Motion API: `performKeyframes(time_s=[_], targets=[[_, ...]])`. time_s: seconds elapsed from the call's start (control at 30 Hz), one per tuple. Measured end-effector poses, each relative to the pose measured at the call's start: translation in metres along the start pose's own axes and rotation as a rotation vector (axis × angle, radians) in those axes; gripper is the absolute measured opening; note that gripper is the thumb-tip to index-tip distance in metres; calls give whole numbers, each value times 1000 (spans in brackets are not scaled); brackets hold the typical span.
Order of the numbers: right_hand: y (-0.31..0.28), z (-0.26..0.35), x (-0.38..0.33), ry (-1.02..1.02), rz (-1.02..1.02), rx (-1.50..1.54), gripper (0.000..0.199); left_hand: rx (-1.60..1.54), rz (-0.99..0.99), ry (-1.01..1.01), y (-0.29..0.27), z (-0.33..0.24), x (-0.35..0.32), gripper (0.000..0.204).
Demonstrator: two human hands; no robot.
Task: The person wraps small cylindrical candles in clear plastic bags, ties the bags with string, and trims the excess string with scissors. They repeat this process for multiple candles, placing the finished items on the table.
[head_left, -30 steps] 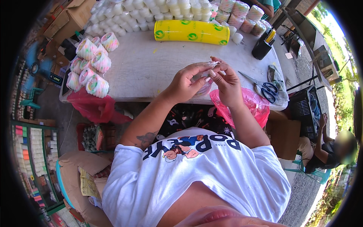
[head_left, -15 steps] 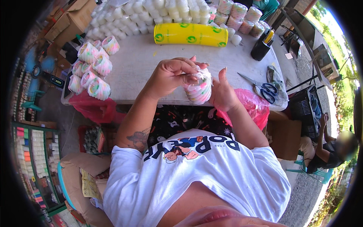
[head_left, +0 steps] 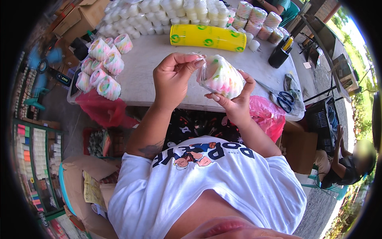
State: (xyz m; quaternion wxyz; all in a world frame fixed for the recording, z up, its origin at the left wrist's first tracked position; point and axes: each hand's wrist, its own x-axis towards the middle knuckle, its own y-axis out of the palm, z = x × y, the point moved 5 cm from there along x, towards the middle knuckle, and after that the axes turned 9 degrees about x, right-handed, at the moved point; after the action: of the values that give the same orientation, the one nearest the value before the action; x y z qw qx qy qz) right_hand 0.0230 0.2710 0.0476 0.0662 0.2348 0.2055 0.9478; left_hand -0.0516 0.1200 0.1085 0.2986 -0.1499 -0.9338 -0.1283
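Observation:
A clear plastic bag packed with pastel-coloured round pieces (head_left: 223,75) is held up over the near edge of the white table (head_left: 159,71). My right hand (head_left: 232,101) cups the bag from below and the side. My left hand (head_left: 173,77) pinches the bag's clear plastic top between thumb and fingers.
Several filled pastel bags (head_left: 101,65) lie at the table's left edge, more (head_left: 258,18) at the far right. Rows of white cups (head_left: 163,14), a yellow roll (head_left: 207,38), a black bottle (head_left: 278,55), scissors (head_left: 284,97). Pink bags hang off the table. Another person sits at right (head_left: 350,163).
The bag, first a small clear piece worked between my fingertips, is now full in my hands, raised and turned, with my left hand gripping its top.

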Motion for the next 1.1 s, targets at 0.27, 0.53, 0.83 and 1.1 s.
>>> performKeyframes(time_s=[0.27, 0.53, 0.83, 1.1], targets=[[2, 19, 2, -584, 169, -511, 85, 46, -157, -176, 8, 24, 3, 9], [-10, -15, -6, 563, 184, 832, 63, 150, 134, -59, 13, 8, 14, 8], [-40, -21, 11, 543, -52, -287, 37, 28, 210, -92, 4, 52, 4, 7], [-23, -9, 42, 313, 191, -273, 24, -62, 311, -101, 1, 66, -6, 8]])
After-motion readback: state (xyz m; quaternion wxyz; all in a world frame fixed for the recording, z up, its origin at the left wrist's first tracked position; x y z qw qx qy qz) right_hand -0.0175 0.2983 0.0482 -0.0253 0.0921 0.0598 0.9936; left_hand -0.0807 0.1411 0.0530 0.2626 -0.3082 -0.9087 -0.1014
